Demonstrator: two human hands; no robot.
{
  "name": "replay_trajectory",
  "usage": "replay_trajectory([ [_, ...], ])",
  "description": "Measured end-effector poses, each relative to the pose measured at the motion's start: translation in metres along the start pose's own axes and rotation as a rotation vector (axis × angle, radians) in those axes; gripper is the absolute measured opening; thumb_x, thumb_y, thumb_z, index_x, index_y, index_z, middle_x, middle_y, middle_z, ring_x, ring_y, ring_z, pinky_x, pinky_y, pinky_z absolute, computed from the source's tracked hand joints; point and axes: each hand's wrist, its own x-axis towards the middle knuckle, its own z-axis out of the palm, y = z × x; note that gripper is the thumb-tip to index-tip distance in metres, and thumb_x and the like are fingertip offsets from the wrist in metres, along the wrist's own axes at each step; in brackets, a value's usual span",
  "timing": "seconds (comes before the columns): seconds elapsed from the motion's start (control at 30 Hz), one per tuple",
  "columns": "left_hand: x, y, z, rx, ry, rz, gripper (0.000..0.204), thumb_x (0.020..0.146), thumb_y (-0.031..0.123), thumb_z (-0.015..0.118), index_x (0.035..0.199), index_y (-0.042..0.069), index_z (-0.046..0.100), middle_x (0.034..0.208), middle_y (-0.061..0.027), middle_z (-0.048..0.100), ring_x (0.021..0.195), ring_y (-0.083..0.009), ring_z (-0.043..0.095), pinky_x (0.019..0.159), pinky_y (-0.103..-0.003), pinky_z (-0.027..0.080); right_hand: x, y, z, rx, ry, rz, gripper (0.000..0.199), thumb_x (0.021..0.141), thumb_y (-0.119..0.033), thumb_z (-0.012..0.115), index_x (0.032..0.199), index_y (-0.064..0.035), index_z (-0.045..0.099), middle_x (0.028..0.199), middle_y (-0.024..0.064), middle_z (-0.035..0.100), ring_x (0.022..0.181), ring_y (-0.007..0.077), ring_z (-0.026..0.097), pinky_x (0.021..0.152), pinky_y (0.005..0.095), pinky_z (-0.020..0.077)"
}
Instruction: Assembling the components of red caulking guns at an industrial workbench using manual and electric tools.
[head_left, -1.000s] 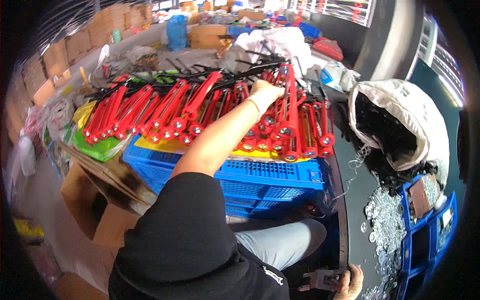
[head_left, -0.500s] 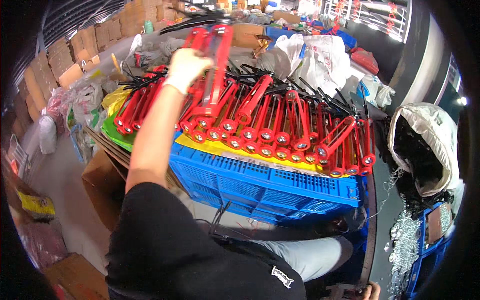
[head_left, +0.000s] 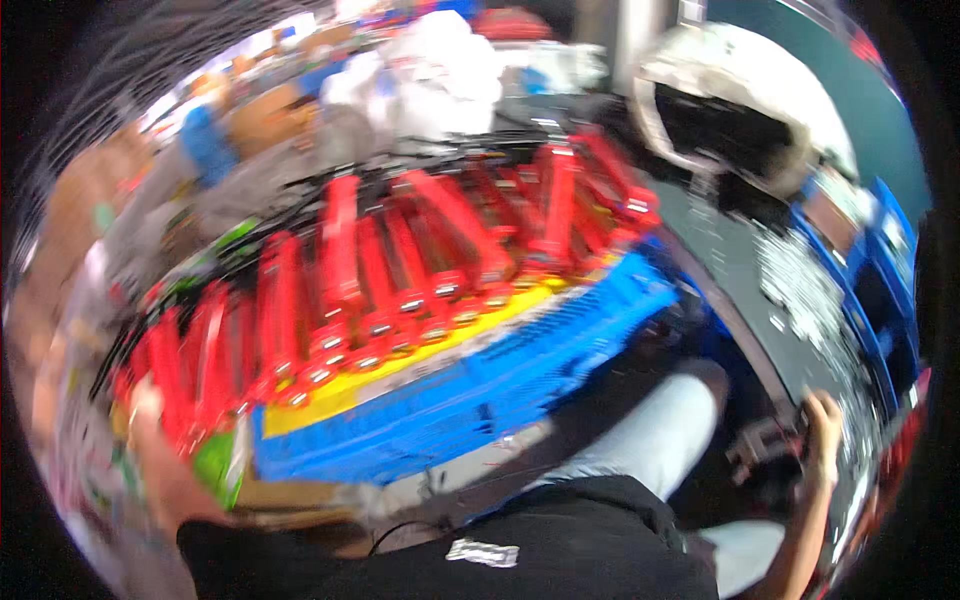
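Dozens of red tools (head_left: 420,270) heaped on blue crate (head_left: 500,390). Left hand (head_left: 165,470) at near-left end (grip blurred, cannot tell). Right hand (head_left: 815,440) closed on dark part (head_left: 765,450). Could topple if knocked.

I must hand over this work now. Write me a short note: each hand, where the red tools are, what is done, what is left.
The picture is blurred by motion, so fine detail is unsure.
Left hand: at the left end of the row of red tools; whether it grips one I cannot tell.
Right hand: low at the right, closed on a small dark part near the bench edge.
Red tools: many lie side by side on a yellow sheet over the blue crate.
Done: the row is laid out.
Left: cannot be judged from this view.
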Motion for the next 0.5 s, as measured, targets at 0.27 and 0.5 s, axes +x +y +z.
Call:
replay_trajectory([
  [0.27,0.243,0.343,0.015,-0.642,-0.227,0.363,0.044,0.091,0.022,0.048,0.130,0.001,0.052,0.120,-0.0205,0.059,0.112,-0.0300,0.056,0.097,-0.039,0.044,-0.019,-0.050,0.010,0.045,0.011,0.073,0.032,0.083,-0.034,0.064,0.092,-0.0038,0.067,0.073,0.0016,0.059,0.065,0.0099,0.051,0.058,0.0266,0.0431],
  [0.5,0.193,0.582,-0.299,-1.004,-0.133,0.797,0.042,0.093,0.022,0.046,0.128,0.000,0.052,0.132,-0.0235,0.051,0.120,-0.0314,0.051,0.094,-0.040,0.045,-0.068,-0.030,-0.001,0.465,0.257,0.150,0.023,0.086,-0.022,0.062,0.102,-0.0062,0.067,0.084,0.0041,0.066,0.074,0.0131,0.063,0.063,0.0284,0.0524],
])
